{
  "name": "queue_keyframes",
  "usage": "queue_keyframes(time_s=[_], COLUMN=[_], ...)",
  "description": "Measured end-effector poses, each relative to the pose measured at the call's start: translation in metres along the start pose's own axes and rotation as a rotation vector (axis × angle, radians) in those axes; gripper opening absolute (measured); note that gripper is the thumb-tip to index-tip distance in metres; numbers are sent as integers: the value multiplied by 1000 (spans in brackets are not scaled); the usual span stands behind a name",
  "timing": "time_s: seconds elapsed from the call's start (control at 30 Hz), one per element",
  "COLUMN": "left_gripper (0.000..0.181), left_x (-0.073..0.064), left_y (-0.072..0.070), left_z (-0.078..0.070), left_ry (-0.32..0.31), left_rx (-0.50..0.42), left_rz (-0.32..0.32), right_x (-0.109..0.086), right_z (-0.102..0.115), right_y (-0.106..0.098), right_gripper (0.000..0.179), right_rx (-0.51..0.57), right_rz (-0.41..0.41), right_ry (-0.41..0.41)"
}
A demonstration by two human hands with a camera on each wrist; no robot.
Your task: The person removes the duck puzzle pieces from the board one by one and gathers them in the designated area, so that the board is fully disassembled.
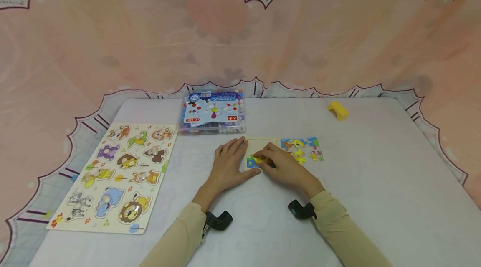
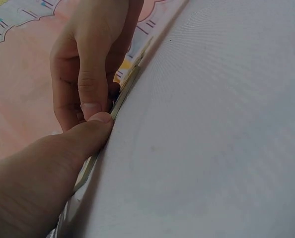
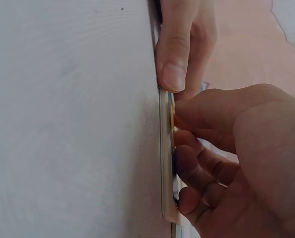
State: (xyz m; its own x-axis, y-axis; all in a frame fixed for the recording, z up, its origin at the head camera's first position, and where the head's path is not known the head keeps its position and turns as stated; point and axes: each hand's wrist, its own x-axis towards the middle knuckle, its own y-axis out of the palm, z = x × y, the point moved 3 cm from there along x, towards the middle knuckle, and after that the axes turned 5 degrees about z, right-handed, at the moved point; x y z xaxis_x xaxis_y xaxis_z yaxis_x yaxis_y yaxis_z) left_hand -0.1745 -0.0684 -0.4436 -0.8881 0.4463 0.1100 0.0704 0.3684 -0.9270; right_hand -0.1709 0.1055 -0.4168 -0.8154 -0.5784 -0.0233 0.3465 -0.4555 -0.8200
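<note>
A small wooden puzzle tray (image 1: 261,143) lies on the table between both hands. My left hand (image 1: 227,169) rests at its left side with fairly straight fingers, and the thumb (image 2: 95,130) touches the front edge. Over the tray's lower part, my right hand (image 1: 287,166) pinches a yellow puzzle piece (image 3: 173,116) with curled fingers, right at the board's surface. Blue and yellow pieces (image 1: 249,163) sit in the lower left corner of the tray. Part of the tray is hidden under the right hand.
Several loose jigsaw pieces (image 1: 315,142) lie right of the tray. Behind it stands a clear plastic box (image 1: 212,110) with a blue printed sheet. A large animal puzzle board (image 1: 124,187) lies at the left, a yellow arch block (image 1: 338,110) at the back right.
</note>
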Motion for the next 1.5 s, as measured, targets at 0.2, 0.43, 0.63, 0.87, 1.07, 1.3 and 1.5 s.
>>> queue_keyframes(time_s=[0.2, 0.43, 0.63, 0.87, 1.07, 1.3, 1.5], left_gripper=[89, 89, 89, 89, 89, 90, 89], left_x=[1, 0, 0, 2, 1, 0, 0], left_y=[0, 0, 0, -1, -1, 0, 0], left_z=[-1, 0, 0, -1, 0, 1, 0], left_ry=[1, 2, 1, 2, -2, 5, 6], left_rx=[-8, 2, -21, -12, -6, -12, -18], left_rz=[1, 1, 1, -1, -3, -19, -24], right_x=[-2, -3, -4, -4, -2, 0, 4], right_z=[1, 3, 3, 0, -1, 2, 5], right_y=[0, 2, 3, 1, 1, 3, 3], right_gripper=[26, 24, 24, 22, 18, 15, 13], right_rx=[9, 51, 85, 126, 171, 189, 141], right_rz=[-37, -83, -93, -97, -92, -77, -130], right_ry=[0, 7, 18, 18, -1, 20, -9])
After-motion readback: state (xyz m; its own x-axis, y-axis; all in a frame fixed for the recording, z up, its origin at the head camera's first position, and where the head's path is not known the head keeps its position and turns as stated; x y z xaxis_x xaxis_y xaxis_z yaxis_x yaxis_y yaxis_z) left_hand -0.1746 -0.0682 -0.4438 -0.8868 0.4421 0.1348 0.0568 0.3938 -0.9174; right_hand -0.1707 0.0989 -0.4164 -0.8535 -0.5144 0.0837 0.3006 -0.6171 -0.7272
